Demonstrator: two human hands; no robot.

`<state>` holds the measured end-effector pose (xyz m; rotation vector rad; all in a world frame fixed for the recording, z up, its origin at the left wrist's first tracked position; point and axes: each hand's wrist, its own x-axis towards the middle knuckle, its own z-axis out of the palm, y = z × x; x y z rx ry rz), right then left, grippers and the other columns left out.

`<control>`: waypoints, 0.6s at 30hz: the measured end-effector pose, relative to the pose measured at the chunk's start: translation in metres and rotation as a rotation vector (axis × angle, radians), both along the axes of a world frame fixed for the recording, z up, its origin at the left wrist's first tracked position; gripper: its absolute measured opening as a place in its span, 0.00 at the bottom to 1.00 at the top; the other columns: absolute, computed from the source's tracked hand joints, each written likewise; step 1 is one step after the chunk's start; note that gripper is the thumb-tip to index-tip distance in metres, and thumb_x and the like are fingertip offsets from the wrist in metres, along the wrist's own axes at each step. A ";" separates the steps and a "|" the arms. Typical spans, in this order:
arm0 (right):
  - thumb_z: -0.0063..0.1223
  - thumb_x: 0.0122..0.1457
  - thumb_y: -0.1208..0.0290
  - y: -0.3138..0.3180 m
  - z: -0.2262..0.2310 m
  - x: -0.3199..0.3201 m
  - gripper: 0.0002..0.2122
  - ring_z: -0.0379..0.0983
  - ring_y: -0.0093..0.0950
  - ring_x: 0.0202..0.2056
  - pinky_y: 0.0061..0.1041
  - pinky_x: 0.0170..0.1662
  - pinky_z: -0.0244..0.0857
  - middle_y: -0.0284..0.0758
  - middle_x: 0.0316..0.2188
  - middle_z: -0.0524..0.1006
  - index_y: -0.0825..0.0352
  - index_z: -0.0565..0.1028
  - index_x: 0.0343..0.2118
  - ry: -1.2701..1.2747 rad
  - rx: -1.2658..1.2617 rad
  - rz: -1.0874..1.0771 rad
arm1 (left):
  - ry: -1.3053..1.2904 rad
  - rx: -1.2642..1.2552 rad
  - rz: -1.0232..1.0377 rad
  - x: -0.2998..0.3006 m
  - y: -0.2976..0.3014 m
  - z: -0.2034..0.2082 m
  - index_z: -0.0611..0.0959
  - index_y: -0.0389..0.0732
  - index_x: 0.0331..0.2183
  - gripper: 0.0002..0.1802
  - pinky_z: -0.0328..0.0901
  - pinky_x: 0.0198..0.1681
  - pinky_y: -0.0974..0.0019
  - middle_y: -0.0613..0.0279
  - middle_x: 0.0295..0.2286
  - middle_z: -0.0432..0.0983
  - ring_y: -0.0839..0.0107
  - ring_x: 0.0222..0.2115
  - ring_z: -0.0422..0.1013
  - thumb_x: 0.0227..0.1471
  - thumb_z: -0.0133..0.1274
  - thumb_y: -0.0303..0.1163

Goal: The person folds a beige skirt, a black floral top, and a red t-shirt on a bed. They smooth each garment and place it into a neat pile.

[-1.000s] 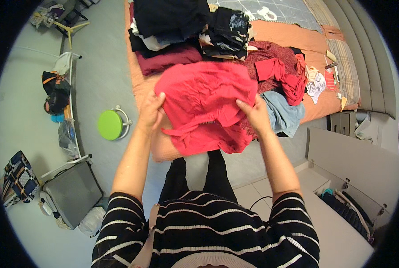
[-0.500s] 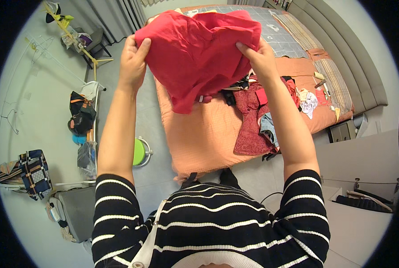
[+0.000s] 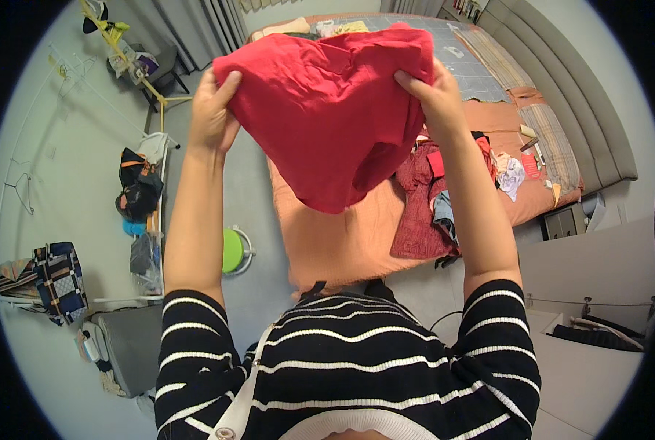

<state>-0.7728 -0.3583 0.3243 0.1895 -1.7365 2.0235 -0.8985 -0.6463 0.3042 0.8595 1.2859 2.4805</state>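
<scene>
Red underpants (image 3: 320,121) hang spread out in front of me over the bed, wide at the top and narrowing to a rounded lower point. A darker leg opening shows on their lower right side. My left hand (image 3: 216,110) pinches the upper left corner, its thumb on the near side. At the upper right corner my right hand (image 3: 437,99) grips the cloth the same way; the other fingers of both hands are mostly hidden. Below and to the right, a patterned dark red garment (image 3: 419,220) lies on the orange bedspread (image 3: 316,242), beside folded denim (image 3: 443,213).
More clothes, among them a pale crumpled piece (image 3: 511,174), lie on the bed's right side. A green round stool (image 3: 232,251) stands on the floor left of the bed. Along the left wall are a rack with bags (image 3: 138,198) and a yellow stand (image 3: 133,66).
Both hands have come slightly down, and the underpants hang lower and flatter. Their bottom has swung right, and the small white tag that showed near it is out of sight.
</scene>
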 end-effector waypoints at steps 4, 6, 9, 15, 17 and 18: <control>0.50 0.42 0.89 0.009 -0.040 -0.034 0.19 0.76 0.33 0.35 0.34 0.41 0.72 0.39 0.36 0.76 0.71 0.70 0.41 -0.349 -0.252 0.154 | -0.509 -0.083 -0.257 -0.024 0.007 -0.033 0.68 0.34 0.50 0.25 0.64 0.52 0.60 0.54 0.45 0.71 0.64 0.45 0.70 0.48 0.52 0.23; 0.46 0.41 0.91 0.008 -0.059 -0.034 0.21 0.75 0.32 0.36 0.34 0.43 0.71 0.39 0.36 0.76 0.70 0.70 0.42 -0.468 -0.299 0.164 | -0.508 -0.133 -0.350 -0.023 0.012 -0.046 0.68 0.34 0.51 0.26 0.64 0.52 0.61 0.54 0.45 0.71 0.65 0.45 0.70 0.47 0.52 0.21; 0.45 0.39 0.92 0.012 -0.073 -0.027 0.24 0.75 0.31 0.36 0.32 0.44 0.70 0.37 0.38 0.75 0.70 0.70 0.44 -0.528 -0.280 0.155 | -0.458 -0.185 -0.343 -0.014 0.011 -0.058 0.68 0.34 0.51 0.29 0.62 0.53 0.62 0.55 0.45 0.71 0.66 0.45 0.70 0.43 0.53 0.18; 0.46 0.38 0.91 0.031 -0.088 0.005 0.22 0.74 0.28 0.35 0.26 0.40 0.69 0.34 0.34 0.76 0.70 0.72 0.40 -0.638 -0.167 0.209 | -0.363 -0.288 -0.163 0.025 -0.005 -0.065 0.72 0.33 0.47 0.27 0.62 0.53 0.64 0.56 0.43 0.73 0.66 0.44 0.70 0.41 0.55 0.17; 0.48 0.38 0.89 0.022 -0.084 0.027 0.20 0.74 0.26 0.35 0.25 0.41 0.68 0.34 0.35 0.77 0.70 0.73 0.39 -0.709 -0.134 0.256 | -0.401 -0.331 -0.143 0.041 -0.015 -0.074 0.73 0.32 0.46 0.25 0.62 0.51 0.63 0.56 0.42 0.74 0.66 0.43 0.71 0.41 0.54 0.17; 0.50 0.39 0.88 0.017 -0.080 0.040 0.20 0.73 0.25 0.36 0.24 0.42 0.67 0.34 0.35 0.77 0.70 0.73 0.40 -0.741 -0.156 0.284 | -0.422 -0.330 -0.149 0.053 -0.020 -0.072 0.73 0.32 0.46 0.25 0.62 0.51 0.63 0.55 0.42 0.74 0.66 0.43 0.71 0.41 0.54 0.17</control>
